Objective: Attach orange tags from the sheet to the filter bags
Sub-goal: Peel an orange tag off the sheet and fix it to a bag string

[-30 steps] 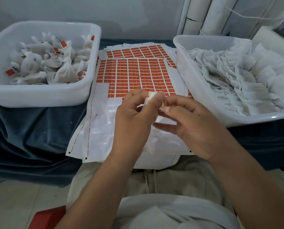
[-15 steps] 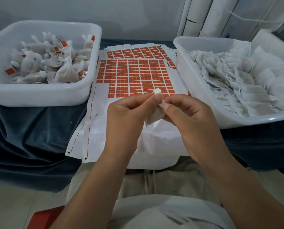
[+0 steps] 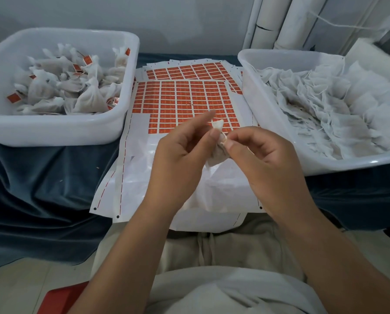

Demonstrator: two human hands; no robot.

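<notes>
Between the two hands, held up over the near, stripped part of the sheet: one small white mesh filter bag point(image 3: 217, 152), neck uppermost, its gathered top poking out above the fingers.

Left hand point(image 3: 178, 159): thumb pressed to the bag's neck, curled fingers behind its body. The forefinger is raised and blurred on my feed.

Right hand point(image 3: 266, 164): thumb and forefinger pinching the neck from the other side, remaining fingers loosely bent. I cannot tell whether a tag is on this bag.

Beneath the hands: white backing sheet point(image 3: 167, 177), with a grid of small rectangular orange tags point(image 3: 182, 100) on its far half. The near half is bare white and its near edge overhangs the lap.

Second sheet point(image 3: 189, 72) of the same kind lies under the first, showing at the far end.

Left of the sheets: white plastic left tub point(image 3: 53, 132), holding tied tagged bags point(image 3: 87, 98).

Right of the sheets: white plastic right tub point(image 3: 325, 163), holding a heap of flat empty bags point(image 3: 325, 105) with white strings.

Under both tubs: dark blue cloth point(image 3: 42, 189), draped and creased.

Behind the right tub: white pipes point(image 3: 271, 21), upright against the wall.
</notes>
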